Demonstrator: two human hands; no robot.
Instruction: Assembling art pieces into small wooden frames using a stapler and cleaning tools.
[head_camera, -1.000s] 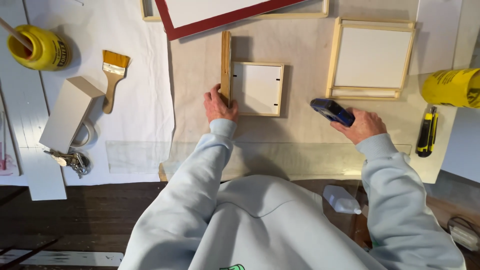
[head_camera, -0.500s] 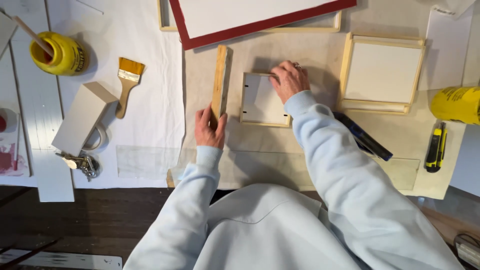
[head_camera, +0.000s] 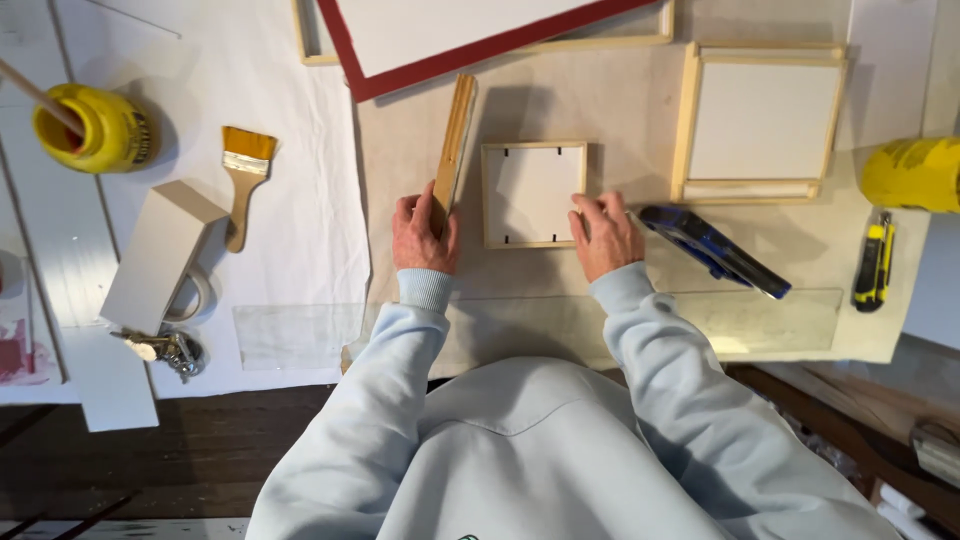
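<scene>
- A wide sheet of beige paper (head_camera: 620, 110) covers the middle of the work table, with a white cloth (head_camera: 300, 200) spread to its left.
- A large white panel edged in dark red (head_camera: 450, 40) lies at the top, partly over a pale wooden frame.
- A medium square wooden frame with a white canvas face (head_camera: 765, 120) sits at the upper right of the beige paper.
- A clear, flat plastic sheet (head_camera: 780, 320) lies along the near edge of the paper.
- A small square wooden frame with a white backing (head_camera: 535, 193) lies flat in the middle, between the two hands.
- A narrow wooden strip (head_camera: 455, 135) lies upright just left of the small frame.
- A white rectangular block (head_camera: 160, 255) rests on the cloth at the left, over a roll of tape, with a bunch of keys (head_camera: 165, 350) near it.
- A blue and black staple gun (head_camera: 712, 248) lies just right of the right hand.
- The left hand (head_camera: 424, 232) has its fingers curled over the near end of the wooden strip, pressing it down.
- The right hand (head_camera: 604, 235) rests with fingers loosely spread, fingertips touching the right edge of the small frame, clamped on nothing.
- A yellow jar (head_camera: 95, 130) with a stick in it stands at the far left.
- A flat wooden-handled paintbrush (head_camera: 243, 180) lies beside it.
- A yellow and black utility knife (head_camera: 873, 260) lies at the right.
</scene>
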